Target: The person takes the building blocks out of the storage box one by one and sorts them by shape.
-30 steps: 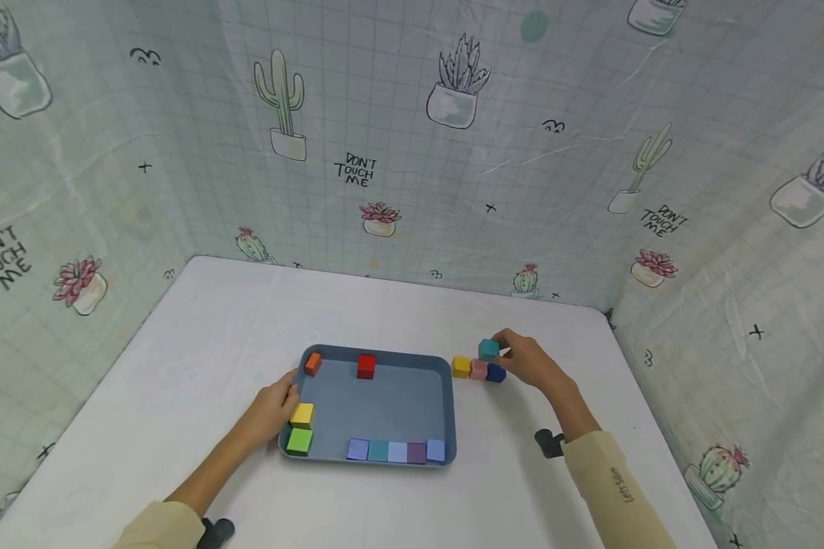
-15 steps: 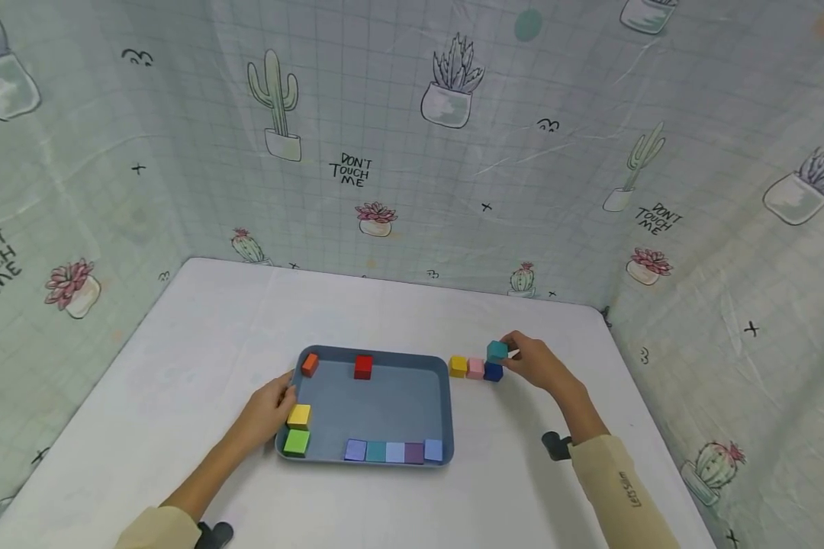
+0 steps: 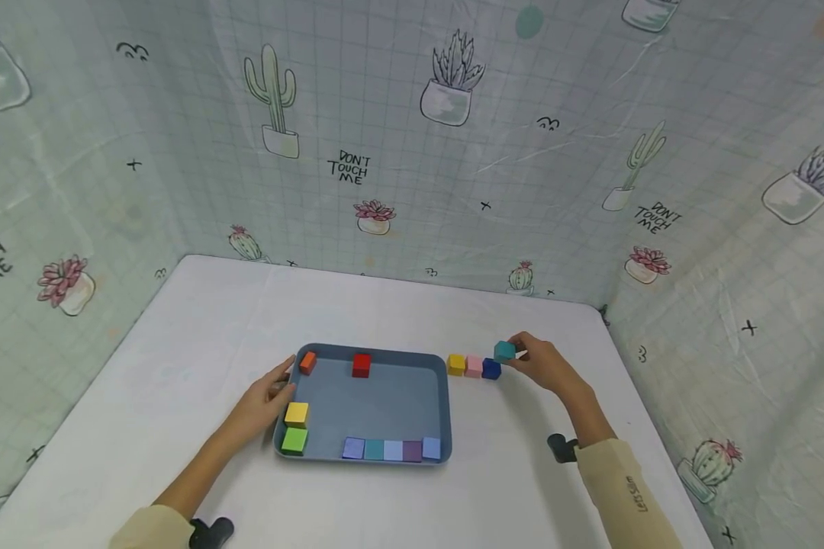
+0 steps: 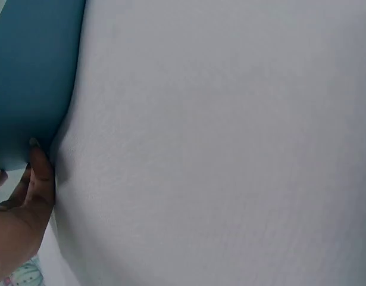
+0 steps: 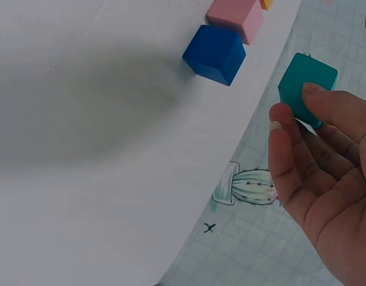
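Note:
Between thumb and fingers my right hand [image 3: 548, 367] pinches a teal cube [image 3: 504, 351], raised above the table. Just left of it lie a dark blue cube [image 3: 491, 369], a pink cube [image 3: 474, 367] and a yellow cube [image 3: 456, 364] in a row. In the right wrist view, the teal cube [image 5: 297, 89] is apart from the dark blue cube [image 5: 215, 55]. My left hand [image 3: 255, 408] is at the left side of a blue-grey tray [image 3: 378, 404], fingers loosely extended along its rim. The left wrist view has fingertips [image 4: 35, 144] against the tray's outer wall [image 4: 31, 83].
Inside the tray are an orange block [image 3: 307, 363], a red cube [image 3: 361, 365], a yellow block [image 3: 297, 415] and a green block [image 3: 294, 441]. Several blue, teal and purple blocks [image 3: 393, 451] line its near edge. A patterned curtain [image 3: 412, 152] surrounds the white table [image 3: 371, 503].
My right hand has carried the teal cube a little to the right, from above the pink and dark blue cubes. The left hand's fingers have loosened and straightened at the tray's rim.

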Tool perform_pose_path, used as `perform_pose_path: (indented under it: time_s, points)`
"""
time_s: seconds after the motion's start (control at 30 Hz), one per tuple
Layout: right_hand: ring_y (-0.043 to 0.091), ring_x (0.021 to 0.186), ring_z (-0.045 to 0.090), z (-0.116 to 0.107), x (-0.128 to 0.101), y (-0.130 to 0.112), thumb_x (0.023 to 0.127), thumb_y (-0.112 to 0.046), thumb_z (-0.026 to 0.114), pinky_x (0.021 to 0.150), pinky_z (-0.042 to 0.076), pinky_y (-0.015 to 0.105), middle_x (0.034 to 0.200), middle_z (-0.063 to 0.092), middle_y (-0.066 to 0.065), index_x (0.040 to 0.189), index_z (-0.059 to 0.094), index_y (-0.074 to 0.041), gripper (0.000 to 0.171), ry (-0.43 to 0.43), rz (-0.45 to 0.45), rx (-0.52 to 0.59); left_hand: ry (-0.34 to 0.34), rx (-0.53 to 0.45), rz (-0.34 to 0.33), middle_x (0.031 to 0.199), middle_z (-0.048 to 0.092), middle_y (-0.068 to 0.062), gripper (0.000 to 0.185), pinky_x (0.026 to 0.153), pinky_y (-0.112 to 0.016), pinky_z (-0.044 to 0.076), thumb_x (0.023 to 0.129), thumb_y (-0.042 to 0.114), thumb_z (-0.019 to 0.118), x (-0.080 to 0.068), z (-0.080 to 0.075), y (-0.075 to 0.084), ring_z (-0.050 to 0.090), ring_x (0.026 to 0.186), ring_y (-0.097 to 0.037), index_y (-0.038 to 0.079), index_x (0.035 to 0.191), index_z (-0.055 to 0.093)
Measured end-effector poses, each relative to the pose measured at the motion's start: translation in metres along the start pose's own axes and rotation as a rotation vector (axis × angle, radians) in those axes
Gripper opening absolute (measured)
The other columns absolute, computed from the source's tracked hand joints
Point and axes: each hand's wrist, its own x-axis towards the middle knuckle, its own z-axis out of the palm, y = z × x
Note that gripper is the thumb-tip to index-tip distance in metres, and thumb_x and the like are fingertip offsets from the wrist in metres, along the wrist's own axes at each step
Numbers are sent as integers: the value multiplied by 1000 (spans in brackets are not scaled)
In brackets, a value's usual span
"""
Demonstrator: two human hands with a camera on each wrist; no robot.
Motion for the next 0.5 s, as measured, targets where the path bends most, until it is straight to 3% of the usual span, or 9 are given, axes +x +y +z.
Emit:
perform_pose_path:
  time_s: [0.2,0.5]
  points:
    - [37,104,57,-1,-2,4,90,-7,61,84,47,47,115,59,20,121,51,2,34,13,-4,7,-71,-65,-56,136,39,-31,59,86,-46,47,98,24,50,1,-7,0,49,115,-42,11,150,24]
    - [37,106,56,-6,-6,9,91,-9,60,86,46,48,118,57,22,122,49,3,34,30,8,19,-74,-83,-98,135,41,-28,60,79,-40,49,97,26,51,2,-8,-1,52,110,-37,15,150,26]
